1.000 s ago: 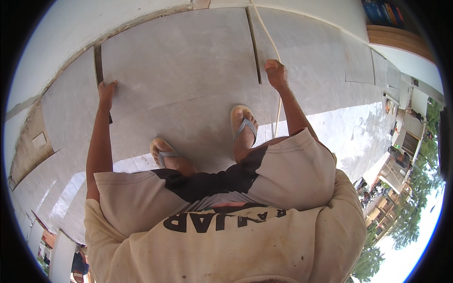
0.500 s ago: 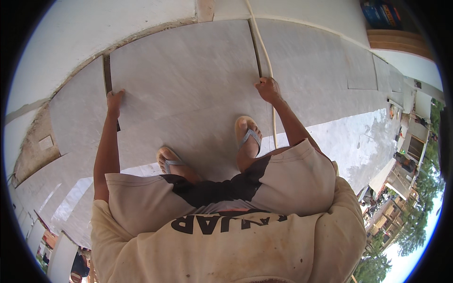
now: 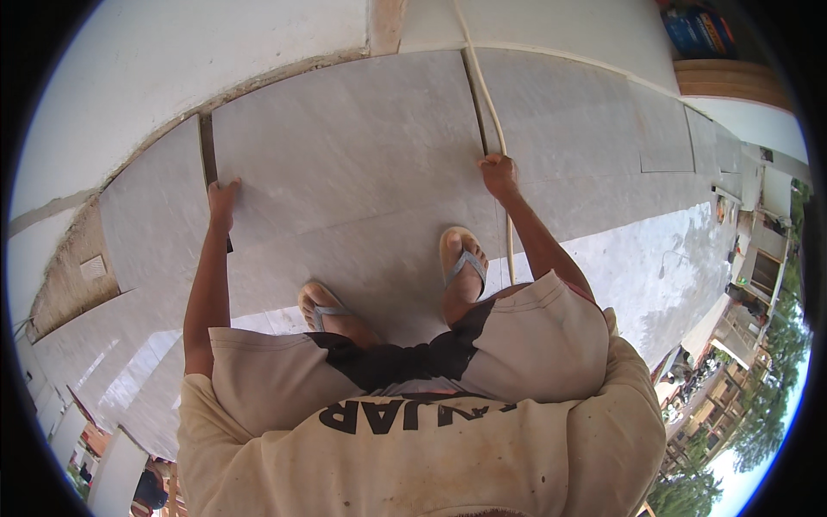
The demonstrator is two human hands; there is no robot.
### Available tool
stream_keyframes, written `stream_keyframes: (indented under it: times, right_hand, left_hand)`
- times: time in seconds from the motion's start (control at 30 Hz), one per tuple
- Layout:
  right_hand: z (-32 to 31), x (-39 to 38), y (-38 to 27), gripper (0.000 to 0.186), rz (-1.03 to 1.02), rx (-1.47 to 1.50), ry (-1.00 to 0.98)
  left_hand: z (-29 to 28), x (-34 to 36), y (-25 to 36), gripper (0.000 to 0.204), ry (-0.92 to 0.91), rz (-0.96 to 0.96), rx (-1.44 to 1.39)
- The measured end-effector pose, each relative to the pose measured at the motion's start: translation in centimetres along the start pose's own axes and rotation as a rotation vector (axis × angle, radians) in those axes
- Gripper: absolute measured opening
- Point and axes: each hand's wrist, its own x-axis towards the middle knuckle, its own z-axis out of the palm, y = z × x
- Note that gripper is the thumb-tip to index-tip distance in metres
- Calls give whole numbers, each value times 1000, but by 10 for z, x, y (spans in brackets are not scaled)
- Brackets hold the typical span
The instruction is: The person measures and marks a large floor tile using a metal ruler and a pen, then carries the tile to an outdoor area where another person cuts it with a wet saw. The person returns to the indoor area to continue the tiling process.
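Note:
A large grey floor tile [image 3: 345, 146] lies in front of me, with a dark gap along each side. My left hand [image 3: 222, 203] is closed on its left edge, the thumb lying over the top face and the fingers down in the gap. On the opposite edge, my right hand [image 3: 498, 175] grips the tile, its fingers curled into the right gap. A cream-coloured cable [image 3: 484, 82] runs along that gap and passes beside or under my right hand. My feet, in flip-flops [image 3: 465, 258], are planted between my arms.
Grey tiles flank this one, the right neighbour [image 3: 560, 112] and the left neighbour [image 3: 151, 194]. A white wall [image 3: 215, 52] rises beyond. Bare rough floor [image 3: 73, 280] shows at the left. A wooden ledge [image 3: 732, 82] with a blue container [image 3: 702, 33] stands far right.
The whole picture has shifted slightly down and to the right. Both hands keep their hold on the tile's edges, and the gaps look much the same.

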Motion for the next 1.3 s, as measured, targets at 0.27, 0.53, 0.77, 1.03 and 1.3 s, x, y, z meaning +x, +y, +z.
stream_keyframes:
  times: [0.27,0.53,0.77,1.03,1.3]
  right_hand:
    - [0,0,-4,20,-25,-46,-7]
    - [-1,0,-6,25,40,-76,-47]
    - [3,9,-27,46,-56,-154,22]
    - [-18,13,-97,55,76,-256,-262]
    - [-9,17,-98,68,53,-259,-242]
  left_hand:
    - [2,7,-8,74,55,17,32]
    - [4,6,-5,75,63,38,59]
    - [3,19,-16,76,138,49,142]
    - [-6,18,-20,69,138,58,134]
    - [0,12,-6,70,131,59,125]
